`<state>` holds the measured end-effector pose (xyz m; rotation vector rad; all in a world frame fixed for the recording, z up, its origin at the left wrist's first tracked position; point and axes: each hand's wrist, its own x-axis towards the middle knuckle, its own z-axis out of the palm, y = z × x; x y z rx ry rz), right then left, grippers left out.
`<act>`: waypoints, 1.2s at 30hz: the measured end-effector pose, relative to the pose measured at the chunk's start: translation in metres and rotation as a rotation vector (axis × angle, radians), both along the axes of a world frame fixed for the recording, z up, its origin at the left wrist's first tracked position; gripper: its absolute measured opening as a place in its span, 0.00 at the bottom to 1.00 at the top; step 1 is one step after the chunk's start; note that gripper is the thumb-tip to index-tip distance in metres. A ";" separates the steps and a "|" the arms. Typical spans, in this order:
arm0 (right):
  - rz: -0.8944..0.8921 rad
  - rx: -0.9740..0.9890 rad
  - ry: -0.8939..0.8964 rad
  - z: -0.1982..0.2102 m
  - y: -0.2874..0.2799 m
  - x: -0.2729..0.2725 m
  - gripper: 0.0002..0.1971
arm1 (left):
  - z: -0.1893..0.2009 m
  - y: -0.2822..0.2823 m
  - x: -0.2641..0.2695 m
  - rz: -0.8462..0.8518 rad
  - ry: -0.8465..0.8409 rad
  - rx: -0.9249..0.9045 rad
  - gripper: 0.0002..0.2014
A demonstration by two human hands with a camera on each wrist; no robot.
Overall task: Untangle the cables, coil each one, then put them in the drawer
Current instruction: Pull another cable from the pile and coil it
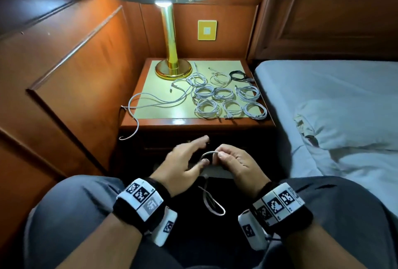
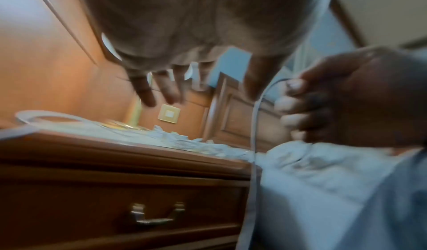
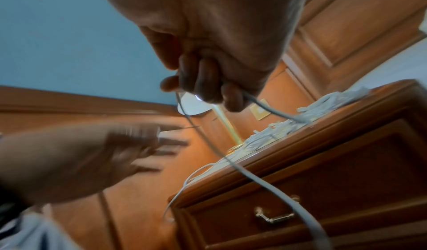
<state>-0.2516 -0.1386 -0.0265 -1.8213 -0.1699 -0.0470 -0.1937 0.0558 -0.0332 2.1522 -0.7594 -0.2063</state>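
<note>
- Nine or so coiled white cables (image 1: pixel 224 98) and one black coil (image 1: pixel 238 75) lie on the wooden nightstand (image 1: pixel 193 123).
- Right hand (image 1: pixel 239 163) pinches a white cable (image 1: pixel 207 154); left hand (image 1: pixel 183 161) spread, empty.
- One loose cable (image 1: pixel 155 101) remains; brown drawer (image 2: pixel 115 208) unopened.

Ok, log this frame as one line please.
phase: coiling | right hand: pinches white cable | left hand: open, blurred | coiled cables: on nightstand | drawer: shut
</note>
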 end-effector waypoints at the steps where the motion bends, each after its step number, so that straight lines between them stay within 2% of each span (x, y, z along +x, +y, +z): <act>1: 0.026 0.037 0.000 0.000 0.003 0.000 0.13 | -0.001 -0.004 -0.001 -0.048 0.097 -0.085 0.19; 2: 0.028 0.082 0.000 0.002 0.004 0.000 0.14 | -0.001 -0.007 -0.001 -0.061 0.172 -0.152 0.10; 3: 0.009 0.128 -0.001 0.004 0.003 0.001 0.14 | 0.003 -0.009 -0.001 -0.053 0.233 -0.209 0.08; 6: -0.109 0.180 0.037 0.002 -0.004 0.008 0.14 | 0.009 -0.008 0.006 0.065 0.349 -0.340 0.16; 9: -0.162 0.229 0.178 -0.001 -0.010 0.014 0.15 | 0.016 0.003 0.018 0.189 0.482 -0.572 0.13; 12: -0.084 0.306 0.353 0.003 -0.018 0.019 0.17 | 0.024 0.014 0.033 0.300 0.537 -0.768 0.07; 14: 0.011 0.368 0.425 0.007 -0.022 0.022 0.14 | 0.025 0.020 0.044 0.382 0.527 -0.806 0.08; 17: 0.050 0.506 0.461 0.011 -0.026 0.026 0.06 | 0.016 0.027 0.056 0.493 0.440 -0.739 0.11; 19: -0.029 0.672 0.484 0.014 -0.031 0.029 0.09 | 0.006 0.030 0.059 0.501 0.325 -0.598 0.08; 23: -0.275 0.994 0.423 0.020 -0.051 0.037 0.09 | -0.002 0.031 0.057 0.394 0.102 -0.176 0.07; 25: -0.383 1.099 0.369 0.019 -0.062 0.040 0.11 | -0.005 0.030 0.056 0.328 0.087 -0.053 0.06; 27: -0.481 1.115 0.326 0.019 -0.071 0.042 0.12 | -0.009 0.030 0.057 0.273 0.142 -0.006 0.05; 29: -0.513 1.064 0.277 0.017 -0.074 0.043 0.12 | -0.013 0.026 0.056 0.240 0.160 -0.001 0.08; 31: -0.515 0.881 0.200 0.011 -0.072 0.045 0.11 | -0.012 0.019 0.050 0.188 0.128 -0.022 0.10; 32: -0.510 0.693 0.132 0.005 -0.068 0.046 0.11 | -0.011 0.015 0.046 0.144 0.098 -0.041 0.11; 34: -0.449 0.152 -0.047 -0.006 -0.056 0.044 0.11 | -0.010 0.006 0.036 0.048 0.035 -0.105 0.11; 36: -0.247 -0.281 -0.191 -0.018 -0.044 0.040 0.11 | -0.009 0.000 0.031 -0.004 -0.014 -0.153 0.10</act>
